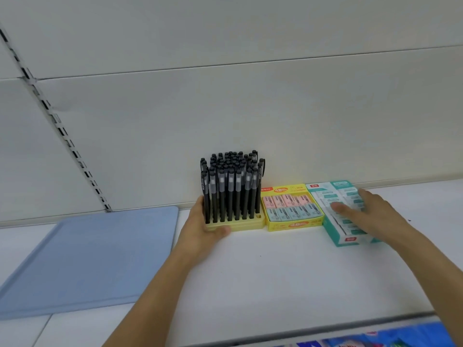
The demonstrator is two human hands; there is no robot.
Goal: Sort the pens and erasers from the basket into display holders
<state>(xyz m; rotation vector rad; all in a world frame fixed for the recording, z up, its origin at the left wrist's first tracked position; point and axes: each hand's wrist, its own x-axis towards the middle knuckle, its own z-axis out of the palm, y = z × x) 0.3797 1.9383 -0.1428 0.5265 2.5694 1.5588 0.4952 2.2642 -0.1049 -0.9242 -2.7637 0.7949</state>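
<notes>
Bright, even, soft light; faint shadows. Wide-angle bending curves the straight white wall panels [225,101]. The bottom edge is blurred; the right hand [370,216] is slightly smeared.

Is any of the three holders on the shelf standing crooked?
Yes: the teal box on the right sits turned at an angle, its front pushed out past the yellow box beside it. The pen holder looks straight.

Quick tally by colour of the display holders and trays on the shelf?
Yellow: 2, the pen holder and the yellow eraser box.
Teal and white: 1, the teal eraser box.
Blue: 1, the flat tray.
Total: 4.
The left hand grips the pen holder's base; the right hand rests on the teal eraser box.
</notes>
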